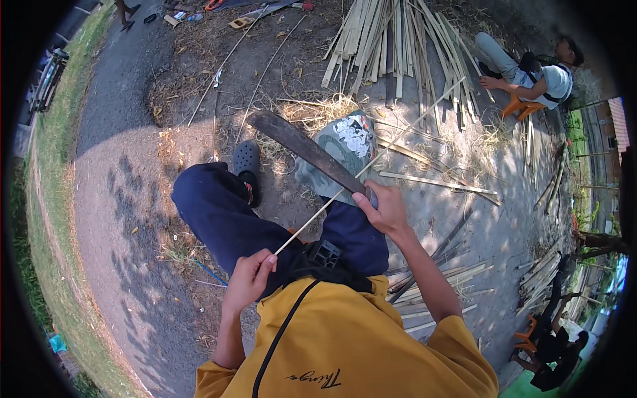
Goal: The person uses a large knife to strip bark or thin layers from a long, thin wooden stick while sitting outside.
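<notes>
My left hand (249, 282) is closed around the near end of a long thin bamboo strip (312, 220) in front of my waist. The strip slants up and to the right, crossing my raised right leg. My right hand (385, 211) grips a machete (302, 148), its dark broad blade pointing to the far left. Near the handle the blade lies across the strip; whether it presses on it I cannot tell. Under both, a grey-green camouflage cloth (325, 149) with a white print covers my right knee. The machete's handle is mostly hidden in my fist.
A large pile of split bamboo strips (391, 40) lies ahead, with pale shavings (318, 113) nearer. More strips (451, 282) lie to my right. One person (541, 76) sits on an orange stool (524, 106) at far right, another (557, 358) at lower right.
</notes>
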`<state>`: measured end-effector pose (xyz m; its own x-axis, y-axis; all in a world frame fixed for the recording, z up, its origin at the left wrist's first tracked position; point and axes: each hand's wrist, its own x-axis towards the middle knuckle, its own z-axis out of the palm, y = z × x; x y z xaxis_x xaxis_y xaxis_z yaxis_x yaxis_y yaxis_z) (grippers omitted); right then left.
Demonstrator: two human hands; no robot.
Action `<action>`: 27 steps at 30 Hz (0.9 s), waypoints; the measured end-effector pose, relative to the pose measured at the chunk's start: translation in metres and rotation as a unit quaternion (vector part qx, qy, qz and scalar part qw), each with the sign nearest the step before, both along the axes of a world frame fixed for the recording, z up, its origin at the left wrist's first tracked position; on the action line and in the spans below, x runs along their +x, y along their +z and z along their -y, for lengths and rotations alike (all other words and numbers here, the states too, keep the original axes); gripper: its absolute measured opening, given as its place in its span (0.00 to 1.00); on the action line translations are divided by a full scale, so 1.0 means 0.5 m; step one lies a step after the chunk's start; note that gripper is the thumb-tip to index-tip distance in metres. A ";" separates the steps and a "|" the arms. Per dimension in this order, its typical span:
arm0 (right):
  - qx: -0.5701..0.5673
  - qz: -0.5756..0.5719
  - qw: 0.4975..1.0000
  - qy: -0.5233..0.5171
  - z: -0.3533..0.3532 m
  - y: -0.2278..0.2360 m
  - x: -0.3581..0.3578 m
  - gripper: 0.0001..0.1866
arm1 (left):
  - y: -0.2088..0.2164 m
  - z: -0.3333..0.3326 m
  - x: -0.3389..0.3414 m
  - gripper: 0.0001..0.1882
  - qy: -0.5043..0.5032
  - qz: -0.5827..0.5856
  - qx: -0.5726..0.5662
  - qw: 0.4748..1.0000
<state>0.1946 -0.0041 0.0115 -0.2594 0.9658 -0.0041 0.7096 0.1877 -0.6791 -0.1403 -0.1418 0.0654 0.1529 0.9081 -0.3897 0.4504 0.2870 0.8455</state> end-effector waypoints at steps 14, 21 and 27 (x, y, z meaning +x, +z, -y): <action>0.018 0.086 0.996 0.010 -0.009 0.016 -0.005 0.35 | -0.210 -0.240 0.287 0.11 0.050 0.164 0.027 0.985; 0.013 0.110 0.994 0.011 -0.017 0.012 -0.010 0.35 | -0.187 -0.231 0.286 0.13 0.082 0.220 0.022 0.972; 0.020 0.114 0.993 0.000 -0.017 0.012 -0.015 0.35 | -0.154 -0.200 0.256 0.18 0.059 0.141 0.056 0.987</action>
<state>0.1869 0.0044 0.0176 -0.2558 0.9664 -0.0234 0.8440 0.2115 -0.4929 -0.0124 -0.0416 -0.0115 0.1315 0.9611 -0.2430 0.1625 0.2209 0.9617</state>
